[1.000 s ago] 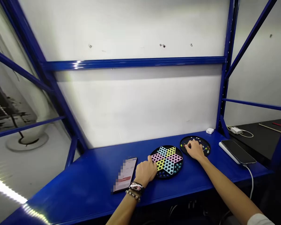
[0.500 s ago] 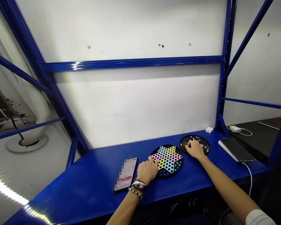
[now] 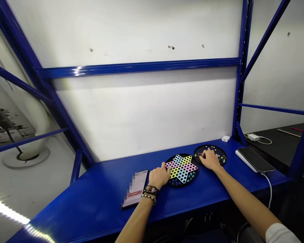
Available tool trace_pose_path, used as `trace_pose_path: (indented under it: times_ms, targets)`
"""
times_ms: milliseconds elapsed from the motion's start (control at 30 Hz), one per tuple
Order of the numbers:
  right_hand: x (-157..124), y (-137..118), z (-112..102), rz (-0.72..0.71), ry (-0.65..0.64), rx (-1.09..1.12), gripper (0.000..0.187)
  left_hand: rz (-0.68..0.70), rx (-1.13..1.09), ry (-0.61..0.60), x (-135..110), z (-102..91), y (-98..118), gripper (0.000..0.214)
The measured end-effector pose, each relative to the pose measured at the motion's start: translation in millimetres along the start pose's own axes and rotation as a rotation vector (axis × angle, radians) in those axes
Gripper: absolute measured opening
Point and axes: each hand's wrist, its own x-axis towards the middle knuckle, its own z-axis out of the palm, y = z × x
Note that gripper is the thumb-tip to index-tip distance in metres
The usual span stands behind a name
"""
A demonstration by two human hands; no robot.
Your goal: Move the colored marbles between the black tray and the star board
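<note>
A round Chinese checkers board [image 3: 182, 168] with a pink, yellow and blue star of holes lies on the blue table; dark marbles show in its black rim around the star. My left hand [image 3: 159, 176], wearing a watch and a beaded bracelet, grips the board's left edge, thumb near the star. To the right sits a round black tray [image 3: 198, 149] with small coloured and white marbles in it. Reaching into that tray is my right hand [image 3: 209, 159], fingers bent downward and drawn together. Whatever is between its fingertips is hidden.
A phone [image 3: 135, 189] with a lit screen lies left of my left hand. On the right, a dark phone [image 3: 255, 159] rests on a white slab with a cable. A small white box [image 3: 225, 138] stands at the back, near a blue frame post [image 3: 239, 84].
The star on the board has turned slightly clockwise, with my left hand still at its edge. My right hand stays in the tray. The view has shifted a little.
</note>
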Motion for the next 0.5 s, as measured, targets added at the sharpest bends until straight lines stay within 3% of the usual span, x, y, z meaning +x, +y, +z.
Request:
trace_pose_path:
  times_ms: [500]
  targets:
    - [0.6,0.3,0.4,0.005,-0.043,0.001,0.021,0.041,0.021,0.010,-2.0,3.6,4.2,0.044]
